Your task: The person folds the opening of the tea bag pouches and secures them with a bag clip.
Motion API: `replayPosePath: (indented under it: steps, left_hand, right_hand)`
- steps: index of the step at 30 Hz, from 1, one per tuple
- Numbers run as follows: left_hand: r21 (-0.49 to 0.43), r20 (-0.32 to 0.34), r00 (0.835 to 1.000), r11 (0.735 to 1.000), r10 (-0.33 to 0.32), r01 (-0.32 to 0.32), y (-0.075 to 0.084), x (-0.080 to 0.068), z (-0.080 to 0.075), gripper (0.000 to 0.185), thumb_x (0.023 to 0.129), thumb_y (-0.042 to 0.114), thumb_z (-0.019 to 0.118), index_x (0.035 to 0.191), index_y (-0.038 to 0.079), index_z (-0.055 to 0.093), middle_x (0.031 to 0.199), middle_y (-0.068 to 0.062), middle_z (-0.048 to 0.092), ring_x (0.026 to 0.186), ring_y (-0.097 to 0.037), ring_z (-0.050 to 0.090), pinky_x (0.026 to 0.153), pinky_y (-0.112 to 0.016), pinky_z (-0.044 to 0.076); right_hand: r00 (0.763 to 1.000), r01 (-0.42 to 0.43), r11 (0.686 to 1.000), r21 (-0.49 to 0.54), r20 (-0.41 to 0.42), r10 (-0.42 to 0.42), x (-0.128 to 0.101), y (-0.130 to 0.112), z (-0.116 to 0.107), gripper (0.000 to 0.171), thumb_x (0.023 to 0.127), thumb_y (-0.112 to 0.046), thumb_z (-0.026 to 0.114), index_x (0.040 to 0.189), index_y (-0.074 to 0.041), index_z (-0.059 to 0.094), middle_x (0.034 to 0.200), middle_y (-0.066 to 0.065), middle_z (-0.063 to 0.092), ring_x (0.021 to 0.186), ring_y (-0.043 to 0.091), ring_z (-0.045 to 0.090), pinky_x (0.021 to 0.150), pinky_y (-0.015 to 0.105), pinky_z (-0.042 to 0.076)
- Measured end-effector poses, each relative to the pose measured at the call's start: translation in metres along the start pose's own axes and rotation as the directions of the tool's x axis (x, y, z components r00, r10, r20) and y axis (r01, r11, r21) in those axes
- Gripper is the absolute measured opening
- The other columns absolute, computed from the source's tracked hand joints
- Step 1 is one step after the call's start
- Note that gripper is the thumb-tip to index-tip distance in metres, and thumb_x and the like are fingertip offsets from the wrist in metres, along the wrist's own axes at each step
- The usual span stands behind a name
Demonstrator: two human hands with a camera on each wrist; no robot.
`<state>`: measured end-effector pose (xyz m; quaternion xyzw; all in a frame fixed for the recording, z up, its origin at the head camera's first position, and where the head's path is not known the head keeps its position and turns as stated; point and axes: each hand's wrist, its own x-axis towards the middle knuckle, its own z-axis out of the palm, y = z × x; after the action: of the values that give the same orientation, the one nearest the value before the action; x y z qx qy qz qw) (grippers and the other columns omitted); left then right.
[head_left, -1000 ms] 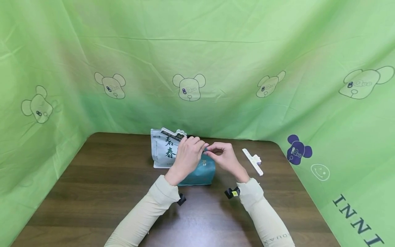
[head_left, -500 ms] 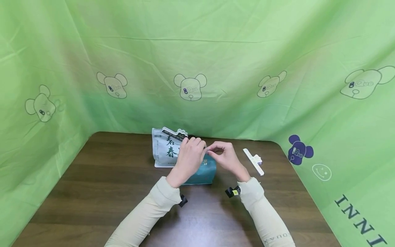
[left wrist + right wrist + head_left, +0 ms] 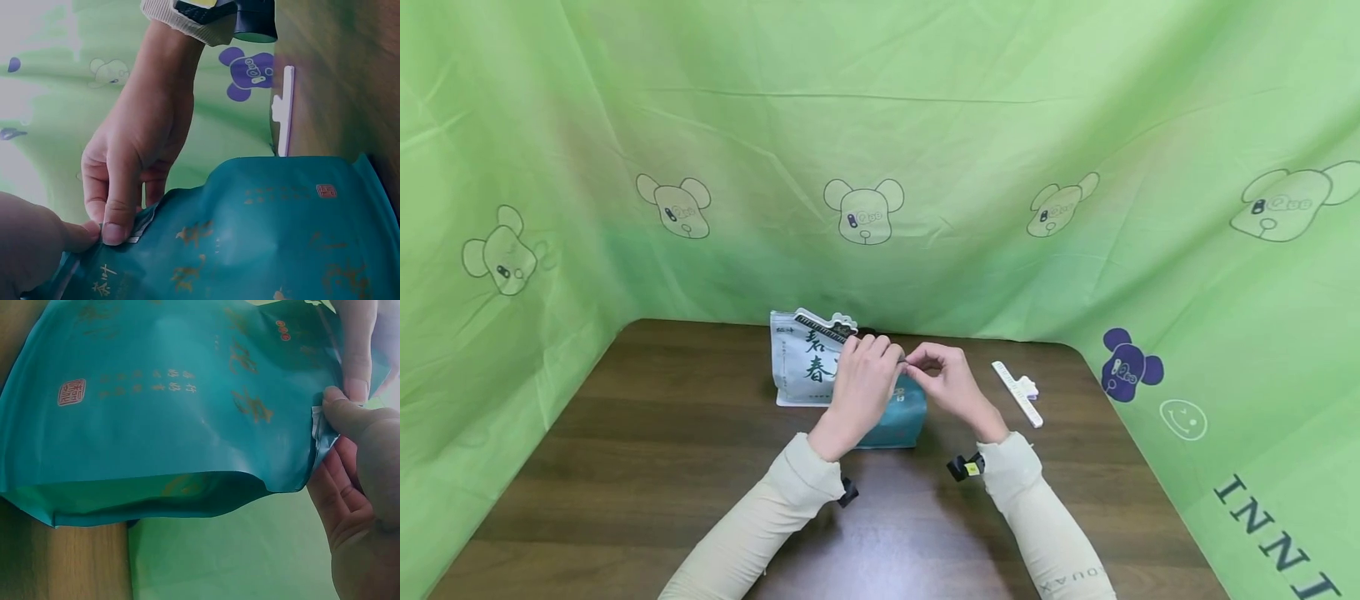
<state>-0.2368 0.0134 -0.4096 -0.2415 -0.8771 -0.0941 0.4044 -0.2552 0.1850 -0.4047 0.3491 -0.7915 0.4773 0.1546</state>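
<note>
A teal foil pouch with gold lettering stands upright on the dark wooden table, near its middle. My left hand and right hand both pinch the pouch's top edge, fingertips almost meeting. In the left wrist view the right hand pinches the top strip of the teal pouch. The right wrist view shows my right thumb and fingers gripping the top corner of the pouch. The left hand hides the pouch's left part in the head view.
A white pouch with green characters stands just behind and left of the teal one, a clip on its top. A white sealing clip lies on the table to the right. Green cloth walls close in the back and sides.
Both hands stay at the pouch's top; the left hand has shifted slightly right. The pouch stands in the same place.
</note>
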Motion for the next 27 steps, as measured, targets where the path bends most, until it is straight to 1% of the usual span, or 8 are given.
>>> replayPosePath:
  steps: [4,7,12,15,18,21,24,27]
  left_hand:
    - [-0.008,0.002,1.0,1.0,-0.011,0.011,0.0013,0.0004,-0.0009,0.015,0.086,0.026,0.081,0.089,0.015,0.071,0.084,0.001,0.063,0.081,-0.019,0.058,0.075,-0.034,0.04]
    - [-0.019,0.0,1.0,1.0,-0.018,0.018,0.0013,0.0008,-0.001,0.015,0.086,0.025,0.081,0.089,0.015,0.071,0.083,0.001,0.062,0.08,-0.019,0.058,0.074,-0.033,0.04]
    - [-0.032,-0.002,1.0,0.999,-0.026,0.026,-0.0001,0.002,0.001,0.013,0.086,0.024,0.08,0.089,0.015,0.071,0.083,0.001,0.063,0.08,-0.019,0.059,0.073,-0.033,0.04]
    - [-0.047,-0.004,1.0,0.998,-0.028,0.028,-0.0013,0.0016,0.0021,0.013,0.086,0.024,0.08,0.089,0.015,0.071,0.083,0.001,0.063,0.079,-0.019,0.059,0.073,-0.033,0.04]
    - [-0.065,-0.006,1.0,0.997,-0.029,0.028,-0.0019,0.0011,0.0027,0.012,0.086,0.023,0.08,0.088,0.015,0.071,0.083,0.001,0.063,0.079,-0.019,0.059,0.073,-0.033,0.041]
    - [-0.074,-0.011,0.999,0.997,-0.03,0.029,-0.0022,0.0015,0.0028,0.011,0.087,0.022,0.079,0.089,0.015,0.071,0.083,0.001,0.063,0.079,-0.019,0.059,0.073,-0.033,0.041]
    - [-0.07,-0.022,0.999,0.997,-0.03,0.029,-0.0024,0.0022,0.0032,0.011,0.086,0.022,0.079,0.089,0.015,0.071,0.083,0.002,0.063,0.08,-0.019,0.059,0.073,-0.033,0.041]
    - [-0.064,-0.03,0.999,0.998,-0.022,0.021,-0.0021,0.0027,0.0035,0.011,0.086,0.022,0.079,0.088,0.015,0.071,0.083,0.002,0.063,0.079,-0.019,0.06,0.072,-0.033,0.041]
  right_hand:
    - [1.0,0.02,1.0,-0.013,-0.014,-0.02,-0.0002,0.0011,0.0014,0.009,0.085,0.016,0.07,0.084,0.007,0.069,0.08,0.018,0.072,0.069,0.021,0.07,0.065,0.029,0.059]
    - [0.999,0.025,1.0,-0.003,-0.021,-0.025,-0.0004,0.0033,0.0015,0.009,0.084,0.017,0.071,0.084,0.007,0.07,0.08,0.019,0.072,0.07,0.014,0.069,0.064,0.028,0.059]
    - [1.0,-0.022,0.998,0.062,-0.021,0.023,-0.0002,0.0079,0.0002,0.005,0.084,0.015,0.072,0.086,0.011,0.072,0.083,0.023,0.073,0.072,0.008,0.07,0.065,0.024,0.058]
    - [0.999,-0.053,0.996,0.066,-0.002,0.053,-0.0011,0.0085,-0.0008,0.004,0.085,0.013,0.073,0.089,0.012,0.073,0.085,0.025,0.074,0.074,0.005,0.07,0.067,0.024,0.059]
    - [0.998,-0.064,0.997,0.043,0.023,0.063,-0.0035,0.0056,-0.0025,0.006,0.086,0.011,0.073,0.092,0.012,0.074,0.089,0.024,0.074,0.077,0.006,0.07,0.069,0.027,0.059]
    - [0.998,-0.06,0.998,0.023,0.038,0.059,-0.0051,0.0022,-0.0041,0.009,0.087,0.012,0.071,0.095,0.011,0.075,0.092,0.023,0.074,0.08,0.013,0.071,0.07,0.032,0.06]
    - [0.999,-0.036,0.999,0.006,0.035,0.035,-0.0047,0.0007,-0.0047,0.01,0.088,0.013,0.07,0.096,0.01,0.075,0.092,0.022,0.075,0.08,0.021,0.072,0.069,0.035,0.061]
    - [1.0,0.012,1.0,-0.022,0.007,-0.012,-0.0043,0.0013,-0.004,0.01,0.085,0.014,0.071,0.093,0.01,0.076,0.087,0.021,0.075,0.075,0.024,0.071,0.066,0.035,0.06]
